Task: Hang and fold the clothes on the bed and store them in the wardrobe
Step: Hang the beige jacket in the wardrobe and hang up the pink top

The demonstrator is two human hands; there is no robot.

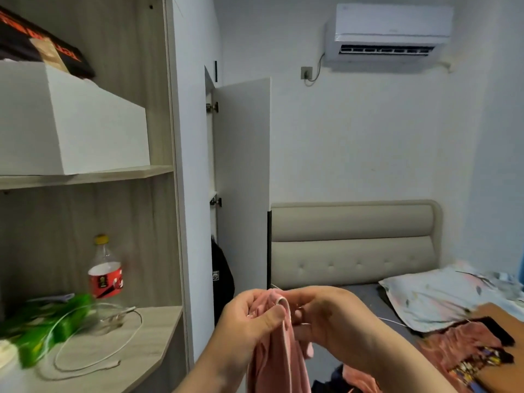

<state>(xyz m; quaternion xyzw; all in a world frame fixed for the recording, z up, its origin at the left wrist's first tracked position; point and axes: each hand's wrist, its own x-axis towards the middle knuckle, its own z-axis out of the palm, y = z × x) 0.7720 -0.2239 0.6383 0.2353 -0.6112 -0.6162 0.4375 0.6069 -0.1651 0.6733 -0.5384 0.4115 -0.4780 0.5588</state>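
A pink garment (279, 361) hangs down from both hands at the bottom centre of the head view. My left hand (249, 319) grips its top edge, thumb over a pale strap or trim. My right hand (329, 313) pinches the same top edge from the other side. More clothes (470, 347), pink and patterned, lie on the bed (365, 296) at the lower right. The wardrobe (241, 180) stands ahead with its white door open; its inside is mostly hidden.
Wooden shelves on the left hold a white box (73, 123), a red-labelled bottle (105, 273), green packaging (45, 330) and a white cable (96, 341). A black bag (222, 279) hangs by the wardrobe. A padded headboard (354, 245), pillow (442, 296) and wall air conditioner (391, 32) are ahead.
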